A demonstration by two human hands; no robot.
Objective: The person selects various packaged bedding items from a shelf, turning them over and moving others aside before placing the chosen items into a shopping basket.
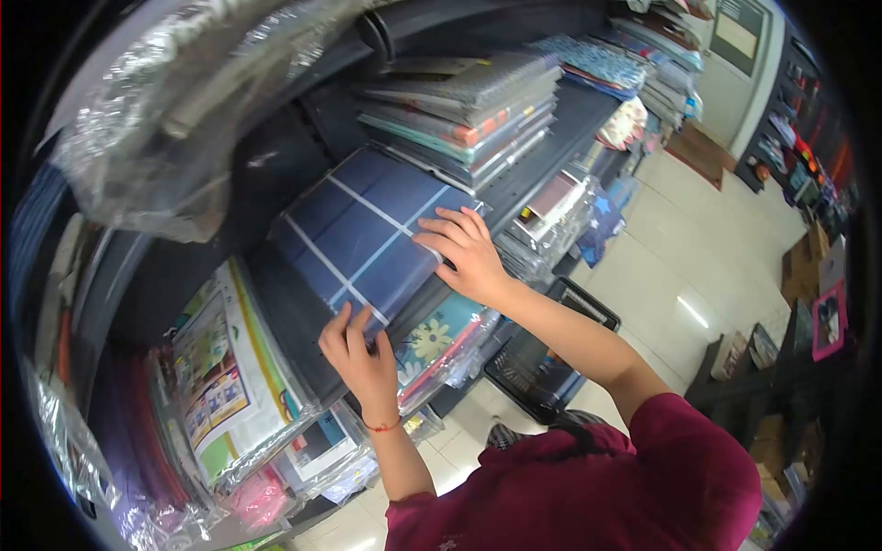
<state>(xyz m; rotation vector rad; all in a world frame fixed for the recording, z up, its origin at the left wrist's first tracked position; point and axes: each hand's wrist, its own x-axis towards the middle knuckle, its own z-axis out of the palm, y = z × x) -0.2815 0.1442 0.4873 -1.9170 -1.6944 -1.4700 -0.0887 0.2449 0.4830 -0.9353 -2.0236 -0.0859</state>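
A folded dark blue cloth [354, 216] with white and pale blue stripes crossing it lies flat on the grey shelf [276, 298]. My right hand [464, 250] rests on its right edge, fingers stretched over the top. At the near corner my left hand [356, 354] touches the cloth with its fingertips, the fingers spread. A red string bracelet circles the left wrist. Just behind the cloth rises a stack of folded fabrics [464, 110] in plastic sleeves.
Left on the shelf is a pile of packaged sheets [234, 376]. Clear plastic wrap [156, 129] hangs at upper left. Below are flower-patterned packs [436, 340] and a black basket [533, 367] on the tiled floor [661, 275]. More shelving [781, 376] stands across the aisle.
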